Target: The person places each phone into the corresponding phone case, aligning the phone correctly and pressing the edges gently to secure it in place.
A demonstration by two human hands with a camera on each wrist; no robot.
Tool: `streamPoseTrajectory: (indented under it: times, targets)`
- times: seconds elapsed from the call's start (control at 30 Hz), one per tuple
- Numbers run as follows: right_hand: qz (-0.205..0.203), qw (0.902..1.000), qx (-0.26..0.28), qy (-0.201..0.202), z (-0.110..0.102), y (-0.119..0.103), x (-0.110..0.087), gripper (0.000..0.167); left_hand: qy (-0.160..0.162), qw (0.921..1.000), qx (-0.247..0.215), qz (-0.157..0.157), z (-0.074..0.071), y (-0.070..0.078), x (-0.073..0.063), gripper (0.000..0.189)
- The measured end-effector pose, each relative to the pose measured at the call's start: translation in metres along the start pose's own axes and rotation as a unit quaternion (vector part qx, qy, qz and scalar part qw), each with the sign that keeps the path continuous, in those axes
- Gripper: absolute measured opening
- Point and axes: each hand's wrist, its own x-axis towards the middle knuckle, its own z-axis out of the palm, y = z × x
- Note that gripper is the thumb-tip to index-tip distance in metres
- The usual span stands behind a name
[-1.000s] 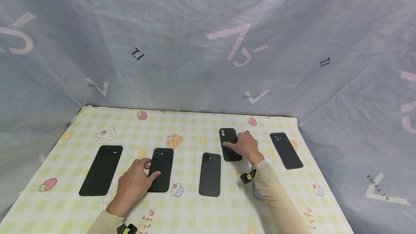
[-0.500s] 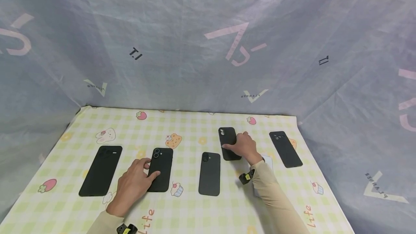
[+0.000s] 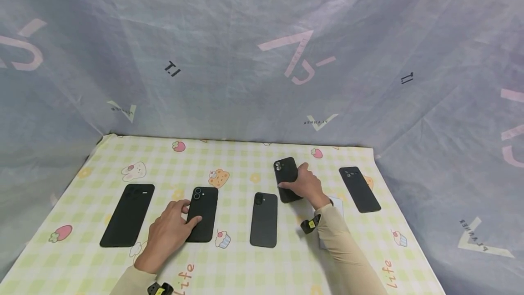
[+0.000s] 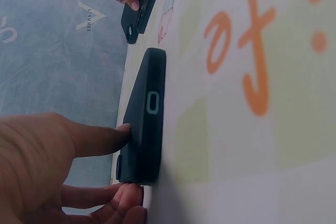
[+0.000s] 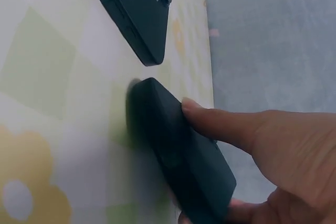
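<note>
My left hand (image 3: pixel 169 229) pinches a black phone (image 3: pixel 204 213) with two ringed lenses. In the left wrist view its thumb (image 4: pixel 105 137) lies on the back, fingers curled at the near side, and a port opening shows in the phone's (image 4: pixel 144 119) end. Farther back, my right hand (image 3: pixel 304 185) grips a black phone case (image 3: pixel 288 173) with camera cutouts. In the right wrist view the case (image 5: pixel 184 156) is tilted over the cloth, thumb on one face and fingertips behind its far edge. A dark grey phone (image 3: pixel 264 222) lies between the hands.
A large black phone case (image 3: pixel 128 217) lies at far left. Another black case (image 3: pixel 360 190) with camera cutouts lies at far right. A pale flat thing (image 3: pixel 336 204) is partly covered by my right forearm. Grey fabric (image 3: pixel 229 58) hangs behind the checked tablecloth (image 3: pixel 229 277).
The case in my right hand has tilted and turned a little, its camera end shifting slightly left and back. The left hand and the other items stay put.
</note>
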Motion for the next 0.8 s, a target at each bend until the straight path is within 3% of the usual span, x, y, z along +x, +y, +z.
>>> streamPoseTrajectory:
  times: [0.33, 0.57, 0.7, 0.8]
  targets:
    - [-0.027, 0.9978, 0.057, 0.021, -0.005, 0.010, -0.002, 0.039, -0.001, 0.9998, 0.008, 0.019, -0.003, 0.002, -0.003, 0.064]
    - [-0.013, 0.9933, 0.115, -0.006, -0.010, 0.013, -0.007, 0.036, 0.023, 0.9973, 0.006, 0.070, -0.001, 0.003, -0.004, 0.066]
    - [-0.014, 0.9896, 0.143, -0.007, -0.012, 0.017, -0.011, 0.025, 0.025, 0.9932, -0.047, 0.104, 0.008, 0.013, -0.004, 0.057]
    - [-0.012, 0.9872, 0.159, -0.007, -0.014, 0.020, -0.014, 0.021, -0.003, 0.9864, -0.104, 0.127, 0.019, 0.030, -0.006, 0.050]
